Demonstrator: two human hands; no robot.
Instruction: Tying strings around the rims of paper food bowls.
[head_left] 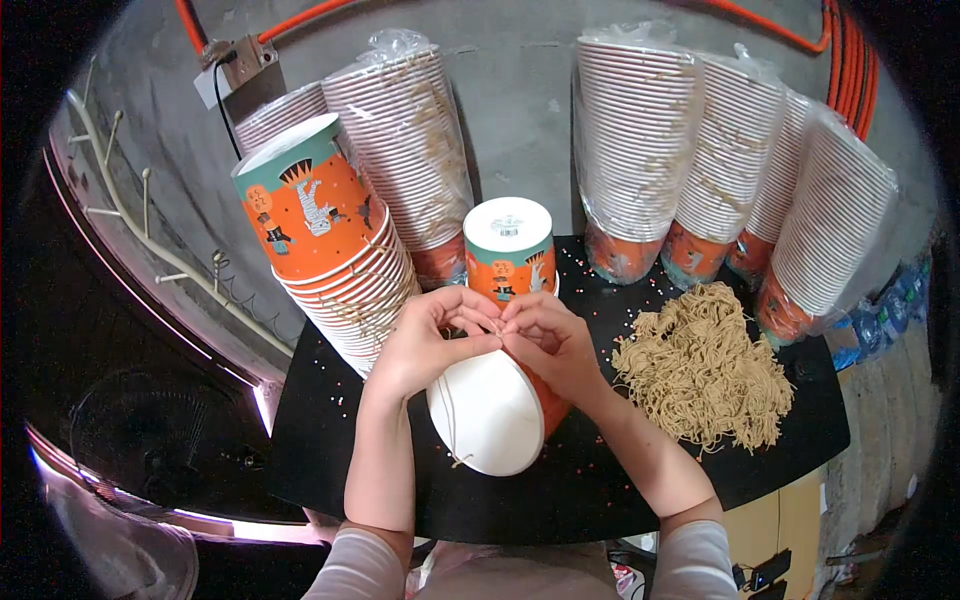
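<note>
An orange paper bucket (555, 405) lies tilted toward me, its white inside (490, 415) facing me. A thin tan string (451, 410) runs down across the bucket's opening to a knot at its lower rim. At the upper rim my left hand (422, 335) and my right hand (562, 345) meet, fingertips pinched together. A bit of the string shows between them; the exact grip is partly hidden by the fingers. Just beyond the hands, another bucket (510, 265) stands upside down, orange and teal with Halloween figures.
A tall leaning stack of upside-down buckets (315, 215) stands at left, strings hanging along it. Plastic-wrapped bucket stacks (640, 140) line the back. A heap of tan strings (705, 370) lies at right on the black table (600, 510). Small pale bits are scattered about.
</note>
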